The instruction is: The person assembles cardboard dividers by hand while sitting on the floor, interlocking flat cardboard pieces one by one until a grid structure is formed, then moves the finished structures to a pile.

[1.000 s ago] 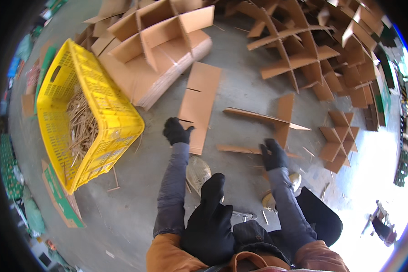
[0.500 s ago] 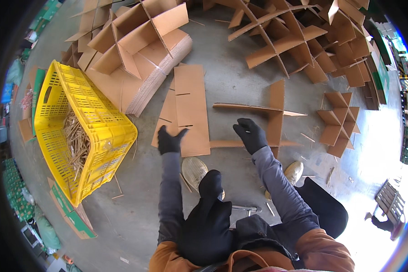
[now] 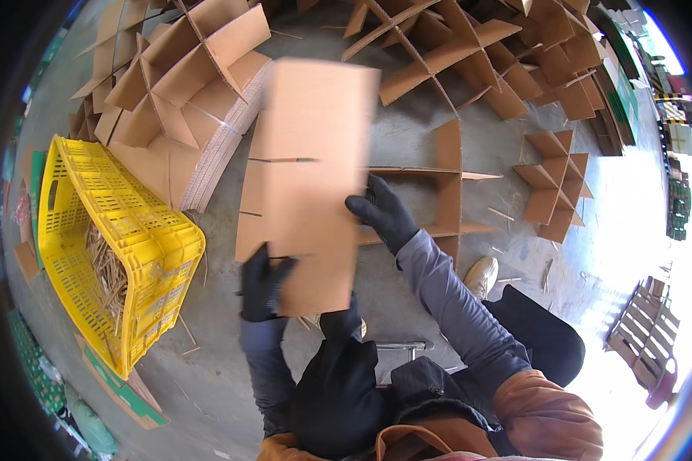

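A long slotted cardboard strip [image 3: 311,169] is lifted off the floor and blurred with motion. My left hand [image 3: 263,286], in a black glove, grips its lower left edge. My right hand [image 3: 382,211], also gloved in black, holds its right edge at mid-height. Behind the strip, a partly assembled cardboard divider [image 3: 447,180] stands on the concrete floor, right of my right hand.
A yellow plastic crate [image 3: 108,246] with straw-like scraps sits at the left. Stacked cardboard and assembled grid dividers [image 3: 184,84] lie at the upper left, more dividers [image 3: 515,54] across the top right. A small divider [image 3: 550,184] stands at right. My shoe [image 3: 480,275] rests on the floor.
Both hands took hold of a slotted cardboard strip from the floor and raised it toward me; it now covers the middle of the view. My head has tilted slightly.
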